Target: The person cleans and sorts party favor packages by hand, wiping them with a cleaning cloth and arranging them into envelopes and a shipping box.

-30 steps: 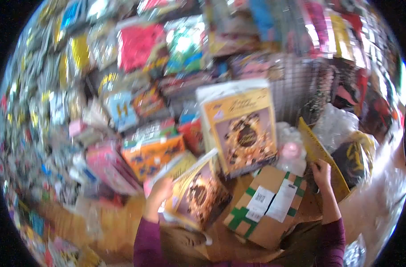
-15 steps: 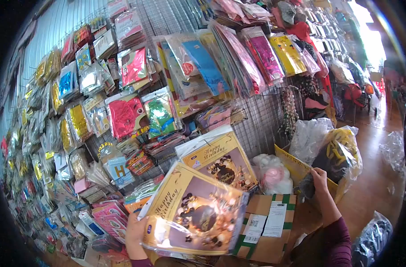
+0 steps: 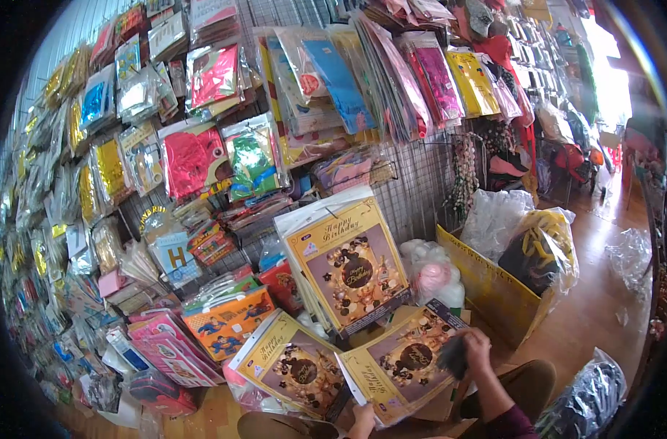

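My left hand (image 3: 363, 422) grips the bottom edge of a gold "Happy Birthday" balloon pack (image 3: 399, 364), held low in front of me. On the pack's upper right edge my right hand (image 3: 474, 350) is closed, fingers curled over a dark patch there. A second, matching pack (image 3: 293, 364) lies just left of it, touching it. Behind both, a stack of the same packs (image 3: 352, 265) leans upright against the wire grid wall (image 3: 421, 183).
Foil and party packs hang all over the grid wall. Orange (image 3: 227, 322) and pink packs (image 3: 169, 351) are piled at the left. A yellow cardboard box (image 3: 487, 289) with bags in it stands at the right. A plastic bag (image 3: 589, 399) lies on the wooden floor.
My right hand left the yellow box's edge and came onto the pack. The pack held up by my left hand is lower now, and a second pack lies beside it.
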Demonstrator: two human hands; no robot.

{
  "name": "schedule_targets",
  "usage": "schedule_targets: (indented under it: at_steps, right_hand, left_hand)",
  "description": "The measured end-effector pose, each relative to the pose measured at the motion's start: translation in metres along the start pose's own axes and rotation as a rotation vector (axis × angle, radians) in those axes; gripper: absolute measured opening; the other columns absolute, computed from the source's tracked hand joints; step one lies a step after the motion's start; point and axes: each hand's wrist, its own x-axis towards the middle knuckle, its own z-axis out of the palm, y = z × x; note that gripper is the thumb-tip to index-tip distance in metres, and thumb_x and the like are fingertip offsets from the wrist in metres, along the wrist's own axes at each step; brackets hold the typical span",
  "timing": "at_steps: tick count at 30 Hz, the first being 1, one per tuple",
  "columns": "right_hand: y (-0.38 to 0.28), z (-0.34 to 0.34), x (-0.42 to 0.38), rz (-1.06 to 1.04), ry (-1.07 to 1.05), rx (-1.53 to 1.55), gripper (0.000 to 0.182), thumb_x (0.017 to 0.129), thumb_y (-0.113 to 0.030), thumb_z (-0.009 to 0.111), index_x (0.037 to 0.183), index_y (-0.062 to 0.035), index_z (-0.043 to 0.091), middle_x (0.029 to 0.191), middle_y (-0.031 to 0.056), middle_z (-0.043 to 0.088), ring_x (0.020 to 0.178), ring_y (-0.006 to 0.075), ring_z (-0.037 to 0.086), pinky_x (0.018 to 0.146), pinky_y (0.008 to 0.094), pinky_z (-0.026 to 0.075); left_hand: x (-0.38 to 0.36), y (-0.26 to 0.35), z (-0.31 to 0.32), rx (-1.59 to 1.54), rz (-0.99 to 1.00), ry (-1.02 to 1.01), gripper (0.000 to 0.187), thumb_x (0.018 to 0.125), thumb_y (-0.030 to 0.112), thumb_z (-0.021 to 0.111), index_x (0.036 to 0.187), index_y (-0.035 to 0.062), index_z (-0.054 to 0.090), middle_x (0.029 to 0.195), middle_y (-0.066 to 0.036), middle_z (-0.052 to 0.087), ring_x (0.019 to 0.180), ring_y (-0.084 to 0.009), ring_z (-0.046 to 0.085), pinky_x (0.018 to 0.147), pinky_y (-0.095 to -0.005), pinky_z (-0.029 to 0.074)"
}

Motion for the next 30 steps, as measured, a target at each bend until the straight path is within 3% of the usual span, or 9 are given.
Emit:
schedule_targets:
  at_steps: [2,5,14,21,23,24,25,27,30]
  right_hand:
    - [0.098,0.041,-0.03,0.23,-0.117,0.223,0.018,0.074,-0.001,0.048,0.086,-0.0031,0.062,0.078,0.0043,0.06,0.073,0.013,0.054,0.067,0.0275,0.043]
    - [0.112,0.087,-0.082,-0.215,-0.593,-0.648,0.029,0.081,-0.018,0.051,0.107,-0.0062,0.056,0.106,0.0194,0.057,0.097,0.0357,0.054,0.085,0.0451,0.041]
    - [0.123,0.08,-0.082,-0.513,-0.74,-1.25,0.059,0.083,-0.038,0.045,0.129,-0.0026,0.033,0.131,0.0199,0.036,0.116,0.0372,0.037,0.098,0.0552,0.022]
    - [0.159,0.061,0.0,-0.286,-0.255,-1.269,0.056,0.08,-0.03,0.049,0.128,-0.0042,0.034,0.12,0.0193,0.046,0.112,0.0351,0.043,0.097,0.0525,0.026]
    - [0.102,0.095,-0.022,-0.233,-0.776,-1.275,0.054,0.08,-0.022,0.05,0.128,-0.0041,0.034,0.107,0.0187,0.056,0.1,0.0371,0.053,0.093,0.051,0.032]
    - [0.06,0.12,-0.054,0.165,-0.76,-0.974,0.048,0.081,-0.016,0.048,0.126,-0.0041,0.037,0.094,0.0165,0.061,0.086,0.0395,0.058,0.089,0.0499,0.036]
    - [0.1,0.136,-0.087,-0.272,-1.057,-1.201,0.044,0.084,-0.016,0.046,0.125,-0.0053,0.039,0.102,0.0195,0.057,0.098,0.0376,0.054,0.091,0.0469,0.035]
    - [0.114,0.154,-0.148,-0.391,-0.945,-0.298,0.044,0.084,-0.02,0.047,0.124,-0.0053,0.041,0.113,0.0219,0.05,0.107,0.0362,0.048,0.093,0.047,0.034]
    - [0.104,0.146,-0.14,-0.446,-1.003,-0.62,0.047,0.082,-0.024,0.049,0.124,-0.0052,0.041,0.123,0.0227,0.043,0.113,0.0361,0.042,0.093,0.0454,0.033]
  left_hand:
    - [0.015,-0.026,0.001,0.13,-0.196,0.072,0.033,0.08,0.009,0.06,0.107,-0.0088,0.053,0.096,-0.015,0.061,0.08,-0.0232,0.06,0.064,-0.0353,0.047]
    - [-0.025,0.037,0.002,0.277,-0.142,-0.065,0.036,0.082,0.016,0.059,0.108,-0.008,0.052,0.097,-0.014,0.06,0.082,-0.0262,0.06,0.067,-0.0382,0.048]
    - [-0.028,0.034,-0.005,0.104,-0.156,-0.243,0.037,0.085,0.019,0.054,0.113,-0.004,0.048,0.104,-0.014,0.057,0.09,-0.0273,0.057,0.072,-0.0417,0.046]
    - [-0.026,0.032,-0.011,-0.055,-0.196,-0.351,0.038,0.088,0.022,0.049,0.118,-0.0005,0.044,0.11,-0.013,0.054,0.097,-0.0282,0.054,0.076,-0.0447,0.045]
    - [-0.025,0.031,-0.012,-0.109,-0.211,-0.38,0.038,0.089,0.023,0.047,0.12,0.0006,0.043,0.111,-0.013,0.053,0.098,-0.0285,0.054,0.078,-0.0456,0.045]
    - [-0.024,0.03,-0.013,-0.135,-0.221,-0.396,0.039,0.089,0.023,0.047,0.12,0.0011,0.042,0.112,-0.013,0.053,0.099,-0.0286,0.053,0.078,-0.046,0.045]
    - [-0.024,0.03,-0.014,-0.16,-0.231,-0.411,0.039,0.089,0.023,0.046,0.121,0.0016,0.042,0.113,-0.013,0.052,0.1,-0.0287,0.053,0.079,-0.0465,0.045]
    - [-0.022,0.029,-0.015,-0.197,-0.245,-0.429,0.039,0.09,0.024,0.044,0.122,0.0026,0.041,0.115,-0.013,0.051,0.102,-0.029,0.052,0.08,-0.0473,0.044]
    - [-0.02,0.029,-0.017,-0.233,-0.273,-0.448,0.039,0.092,0.025,0.042,0.125,0.0041,0.039,0.117,-0.013,0.05,0.105,-0.0294,0.051,0.082,-0.0486,0.044]
